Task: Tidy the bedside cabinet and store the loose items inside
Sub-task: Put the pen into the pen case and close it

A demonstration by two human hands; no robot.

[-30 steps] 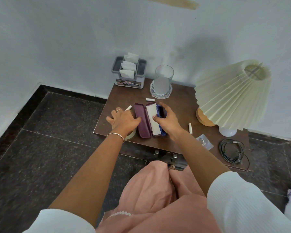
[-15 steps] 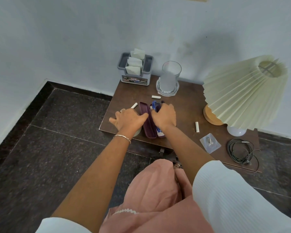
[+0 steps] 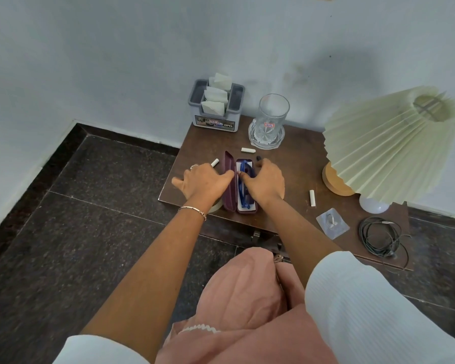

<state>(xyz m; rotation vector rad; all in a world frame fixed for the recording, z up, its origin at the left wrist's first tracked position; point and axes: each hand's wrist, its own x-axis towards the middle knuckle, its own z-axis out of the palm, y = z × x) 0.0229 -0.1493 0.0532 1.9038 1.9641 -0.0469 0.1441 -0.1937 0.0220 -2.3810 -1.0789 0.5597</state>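
The maroon glasses case lies open at frame centre, on the front-left of the bedside cabinet top. Its long axis runs straight away from the person, with the blue glasses in its right half. The right hand curls over them, thumb on the frame. The left hand, fingers spread flat, touches the raised lid and sits nearer it, so closing looks like its job.

Both arms reach forward, hands nearly touching. The left hand lies palm down, fingers splayed, thumb stretched towards the right hand, whose fingers and thumb curl over the open case
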